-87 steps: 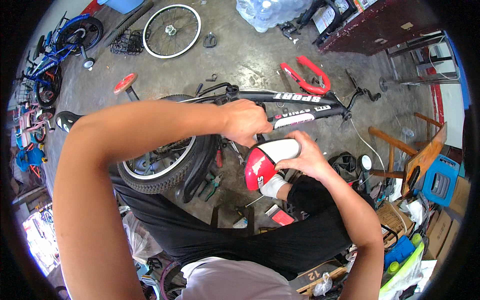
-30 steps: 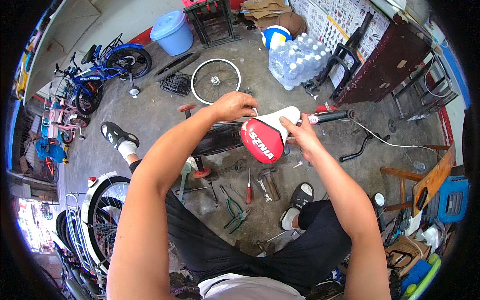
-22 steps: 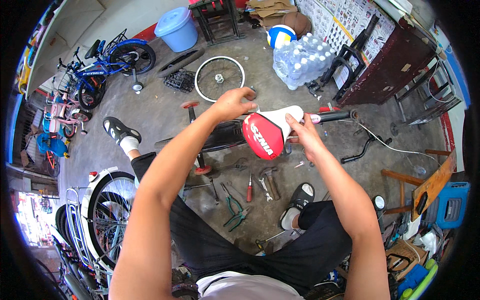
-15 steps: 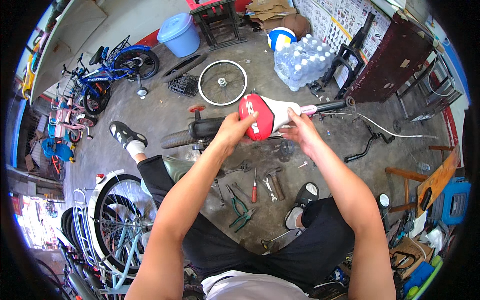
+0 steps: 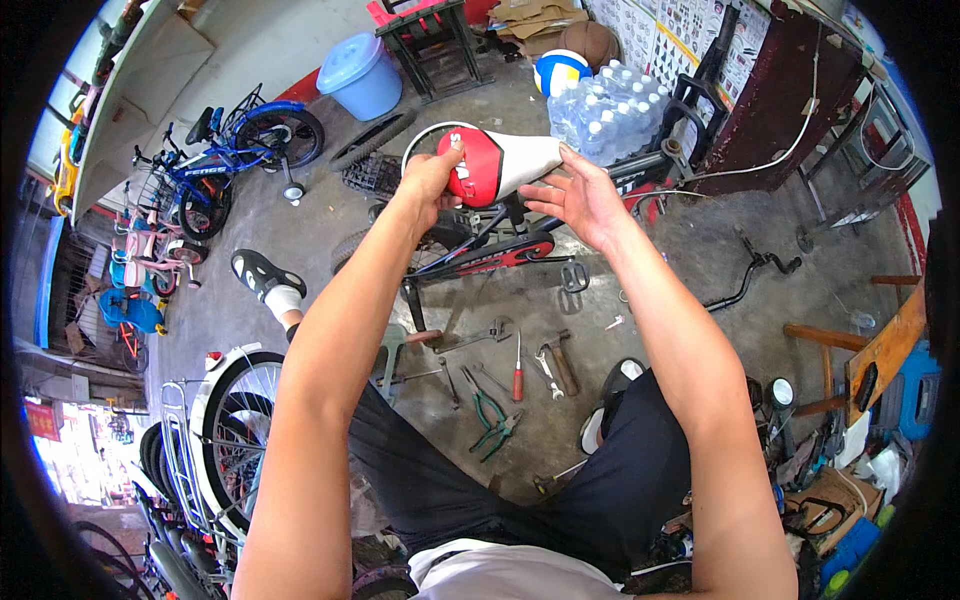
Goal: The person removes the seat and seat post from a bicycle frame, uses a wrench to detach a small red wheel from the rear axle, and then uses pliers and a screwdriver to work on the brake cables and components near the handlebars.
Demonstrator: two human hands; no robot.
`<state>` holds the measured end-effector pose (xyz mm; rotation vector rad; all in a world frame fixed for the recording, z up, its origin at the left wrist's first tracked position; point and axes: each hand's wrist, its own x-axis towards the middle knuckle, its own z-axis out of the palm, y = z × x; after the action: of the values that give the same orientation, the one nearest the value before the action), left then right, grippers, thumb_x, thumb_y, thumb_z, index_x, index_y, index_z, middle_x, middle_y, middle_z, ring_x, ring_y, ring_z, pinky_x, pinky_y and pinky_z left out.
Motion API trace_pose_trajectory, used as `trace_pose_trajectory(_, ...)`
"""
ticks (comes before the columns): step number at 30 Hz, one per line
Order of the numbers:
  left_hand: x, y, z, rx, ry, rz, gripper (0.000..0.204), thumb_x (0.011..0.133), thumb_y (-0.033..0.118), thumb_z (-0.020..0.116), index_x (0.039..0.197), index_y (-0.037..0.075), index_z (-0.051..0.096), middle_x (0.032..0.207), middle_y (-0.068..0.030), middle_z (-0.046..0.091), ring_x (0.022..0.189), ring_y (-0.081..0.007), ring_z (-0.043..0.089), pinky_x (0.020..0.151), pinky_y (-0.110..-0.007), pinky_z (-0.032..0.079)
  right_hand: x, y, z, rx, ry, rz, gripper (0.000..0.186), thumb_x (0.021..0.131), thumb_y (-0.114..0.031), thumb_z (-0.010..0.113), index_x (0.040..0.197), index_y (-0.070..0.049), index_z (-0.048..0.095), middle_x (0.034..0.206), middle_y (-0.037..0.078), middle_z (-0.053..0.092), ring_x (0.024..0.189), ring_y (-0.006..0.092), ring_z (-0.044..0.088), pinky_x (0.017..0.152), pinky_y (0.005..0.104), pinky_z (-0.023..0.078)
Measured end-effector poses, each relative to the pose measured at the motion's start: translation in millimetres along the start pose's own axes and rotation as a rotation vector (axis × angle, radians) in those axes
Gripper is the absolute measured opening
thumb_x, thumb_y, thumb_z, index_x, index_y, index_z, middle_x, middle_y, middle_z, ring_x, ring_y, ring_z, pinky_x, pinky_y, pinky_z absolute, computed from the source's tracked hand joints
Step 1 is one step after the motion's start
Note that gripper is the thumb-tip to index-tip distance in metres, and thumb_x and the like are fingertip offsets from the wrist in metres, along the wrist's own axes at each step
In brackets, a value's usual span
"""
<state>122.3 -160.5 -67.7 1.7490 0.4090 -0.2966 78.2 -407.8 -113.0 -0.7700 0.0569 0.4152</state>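
A red-and-white bicycle saddle sits on its seat post above a dark bicycle frame with red trim. My left hand grips the wide red rear, thumb on top and fingers curled below its edge. At the white nose, my right hand has its thumb against the tip and its index finger along the near side; the other fingers extend loosely past the edge. Below the frame, a crank pedal shows. The bicycle's rear wheel is partly hidden behind my left forearm.
Pliers, a red-handled screwdriver, a wrench and a hammer lie between my feet. Wrapped bottles stand beyond the bicycle. A light-blue bicycle is at left, a wooden stool at right.
Both hands and the saddle have moved left and farther away. The bicycle frame now shows below the saddle. My right hand has shifted to the tip of the nose, and my view has tilted slightly.
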Motion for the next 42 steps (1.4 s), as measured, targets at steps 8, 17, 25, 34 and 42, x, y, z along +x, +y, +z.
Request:
trace_pose_trajectory(8,-24,2,6,-0.125,0.098,0.074,0.041,0.096,0.042,0.070,0.100,0.002,0.067,0.078,-0.0031,0.069,0.058,-0.0108,0.059,0.046,-0.025,0.041,-1,-1,-1,-0.144,0.012,-0.090,0.060,0.099,-0.047,0.061,0.139,-0.003,0.051,0.129,0.016,0.062,0.092,0.0243,0.072,0.090,0.0404,0.056)
trace_pose_trajectory(17,-40,0,9,-0.227,0.065,0.134,0.034,0.097,0.041,0.070,0.100,0.007,0.069,0.078,0.0018,0.067,0.064,-0.0084,0.057,0.054,-0.026,0.041,-5,-2,-6,-0.176,0.010,-0.143,0.050,0.098,-0.042,0.065,0.129,-0.003,0.056,0.126,0.013,0.064,0.083,0.0218,0.073,0.081,0.0351,0.058)
trace_pose_trajectory(25,-45,16,-1,-0.310,0.022,0.217,0.041,0.098,0.040,0.069,0.106,0.000,0.069,0.087,-0.0044,0.072,0.063,-0.0109,0.062,0.048,-0.026,0.044,-5,-11,-3,-0.173,-0.035,-0.265,0.064,0.100,-0.037,0.062,0.150,-0.003,0.042,0.137,0.019,0.058,0.085,0.0229,0.072,0.085,0.0369,0.058)
trace_pose_trajectory(34,-39,71,-22,-0.630,-0.132,0.231,0.023,0.100,0.041,0.066,0.104,0.018,0.066,0.084,0.0057,0.069,0.067,-0.0083,0.061,0.052,-0.023,0.041,3,-15,2,-0.858,-0.019,-0.570,0.061,0.101,-0.037,0.060,0.151,-0.003,0.048,0.151,0.023,0.050,0.117,0.0320,0.067,0.104,0.0386,0.050)
trace_pose_trajectory(42,-56,-9,-39,-1.163,-0.192,-0.131,0.053,0.109,0.047,0.047,0.124,-0.003,0.055,0.113,-0.0162,0.070,0.100,-0.0275,0.072,0.075,-0.034,0.061,-29,5,18,-1.228,0.048,-0.283,0.038,0.097,-0.036,0.071,0.110,0.000,0.068,0.074,0.001,0.063,0.068,0.0091,0.057,0.060,0.0307,0.045)
